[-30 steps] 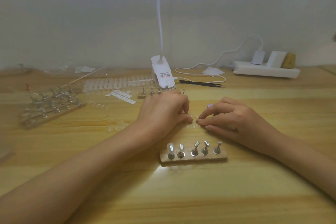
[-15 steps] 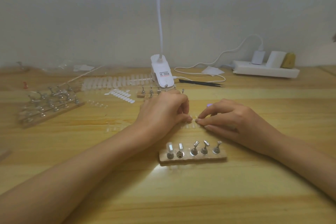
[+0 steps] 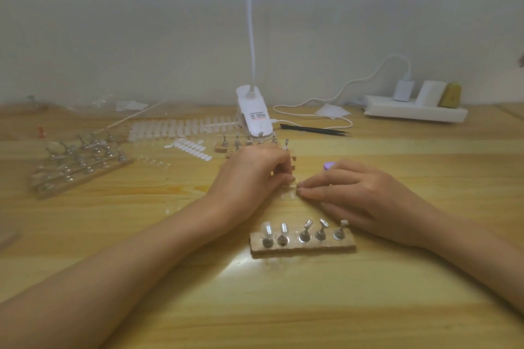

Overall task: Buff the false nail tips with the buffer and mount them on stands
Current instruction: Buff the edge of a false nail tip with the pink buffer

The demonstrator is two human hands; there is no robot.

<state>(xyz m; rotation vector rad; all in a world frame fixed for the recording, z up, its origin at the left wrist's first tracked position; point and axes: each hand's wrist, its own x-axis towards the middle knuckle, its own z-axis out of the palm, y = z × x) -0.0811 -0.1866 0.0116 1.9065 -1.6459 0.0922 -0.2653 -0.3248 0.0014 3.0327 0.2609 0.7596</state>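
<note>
**Wooden table, two hands on one strip of tips**

Wood table [image 3: 397, 292], two bare hands meeting mid-frame. Left hand [image 3: 252, 176] has its fingers curled and pinches one end of a clear strip of nail tips [image 3: 287, 186]. The strip lies on the table with its long axis left to right, between the two hands. Right hand [image 3: 368, 195] reaches in with fingers nearly straight, tips at the strip's other end; pinching or just pressing, cannot tell. One purple buffer [image 3: 329, 165] pokes out just behind the right hand, mostly hidden.

One wooden stand [image 3: 303, 247] sits just in front of the hands, long axis left to right. It carries five metal holders [image 3: 304, 234]. The two leftmost hold mounted clear tips [image 3: 267, 231] standing upright; the other three are bare metal heads tilted to the right.

Far left: a cluster of stands [image 3: 82, 176], count too blurred. One white lamp clip [image 3: 255, 119] bears a label, print too small to read. One pair of black tweezers [image 3: 314, 130], one power strip [image 3: 414, 112].
</note>
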